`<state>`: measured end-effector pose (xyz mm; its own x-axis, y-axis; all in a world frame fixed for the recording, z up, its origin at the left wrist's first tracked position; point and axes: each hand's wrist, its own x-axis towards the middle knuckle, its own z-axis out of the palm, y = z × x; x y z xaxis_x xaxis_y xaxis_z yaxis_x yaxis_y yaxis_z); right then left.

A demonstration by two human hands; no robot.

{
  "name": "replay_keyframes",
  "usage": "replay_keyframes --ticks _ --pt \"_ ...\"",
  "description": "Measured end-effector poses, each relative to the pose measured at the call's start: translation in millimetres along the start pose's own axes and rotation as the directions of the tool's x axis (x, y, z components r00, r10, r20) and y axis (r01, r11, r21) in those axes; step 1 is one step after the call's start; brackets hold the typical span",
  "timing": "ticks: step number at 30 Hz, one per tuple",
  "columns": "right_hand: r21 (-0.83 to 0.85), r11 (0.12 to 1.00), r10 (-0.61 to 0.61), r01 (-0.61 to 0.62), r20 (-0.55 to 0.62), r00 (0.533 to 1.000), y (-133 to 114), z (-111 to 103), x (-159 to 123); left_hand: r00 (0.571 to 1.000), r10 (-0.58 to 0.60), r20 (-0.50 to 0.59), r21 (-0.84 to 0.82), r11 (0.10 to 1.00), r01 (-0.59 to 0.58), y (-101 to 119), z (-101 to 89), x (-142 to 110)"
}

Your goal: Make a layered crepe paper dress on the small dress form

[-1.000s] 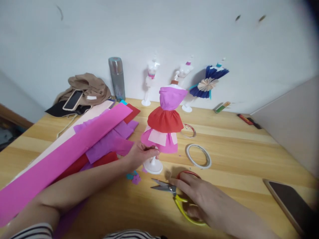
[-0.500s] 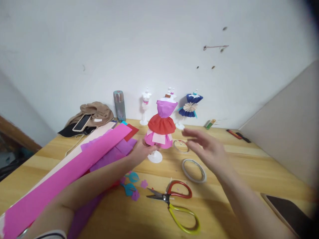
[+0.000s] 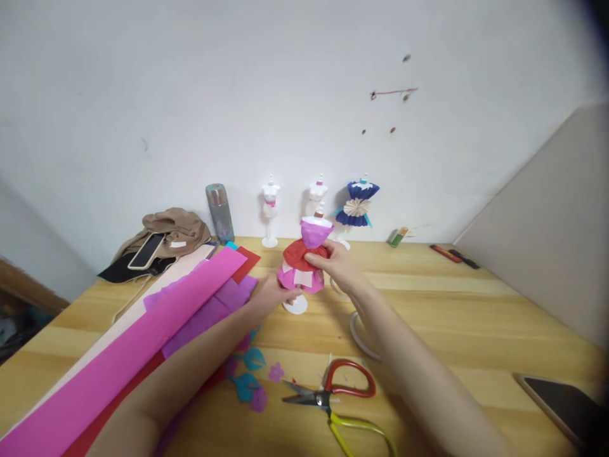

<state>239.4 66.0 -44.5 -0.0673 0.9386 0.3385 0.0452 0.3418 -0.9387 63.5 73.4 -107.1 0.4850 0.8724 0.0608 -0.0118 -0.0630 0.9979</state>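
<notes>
A small white dress-form mannequin [image 3: 318, 221] wears a paper dress: a purple top [image 3: 316, 235], a red middle tier [image 3: 298, 254] and a pink lower tier [image 3: 314, 284] with pale pink patches. It leans slightly, its round white base [image 3: 295, 305] near the table. My left hand [image 3: 275, 292] is closed around the stand just under the lower tier; its fingertips are partly hidden. From the right, my right hand [image 3: 337, 261] pinches the red tier between thumb and fingers. Closer to me lie scissors [image 3: 322, 398] with red and yellow handles, spread apart, beside purple paper flowers [image 3: 276, 372] and blue paper leaves [image 3: 254, 359].
Paper sheets [image 3: 157, 336] cover the table's left. Behind stand a flask [image 3: 220, 212], two white mannequins [image 3: 270, 206] and a blue-dressed one [image 3: 363, 190]. A tape roll [image 3: 361, 339] sits under my right forearm. A dark phone-like slab [image 3: 561, 406] lies far right.
My right hand has moved left from open air and taken hold of the red tier. The dressed mannequin's top now sits lower in view. My left hand keeps its hold on the stand.
</notes>
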Motion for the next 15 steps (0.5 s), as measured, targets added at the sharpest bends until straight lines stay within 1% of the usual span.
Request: replay_keyframes --ticks 3,6,10,15 --pt "0.011 1.000 0.010 -0.010 -0.006 1.000 5 -2 -2 0.998 -0.030 0.057 -0.085 0.996 0.035 0 -4.5 -3" --pt "0.003 1.000 0.011 -0.011 -0.006 1.000 7 -2 -3 0.996 -0.018 0.092 -0.206 0.978 0.037 2 -8.7 -7" --pt "-0.020 1.000 0.010 -0.010 0.030 1.000 9 -5 -7 0.996 -0.011 0.088 -0.347 0.937 0.041 0 -8.1 -15" --pt "-0.037 0.999 -0.033 0.036 0.085 0.996 14 -17 -12 0.996 -0.081 0.043 -0.468 0.879 0.092 -13 -3.1 -16"
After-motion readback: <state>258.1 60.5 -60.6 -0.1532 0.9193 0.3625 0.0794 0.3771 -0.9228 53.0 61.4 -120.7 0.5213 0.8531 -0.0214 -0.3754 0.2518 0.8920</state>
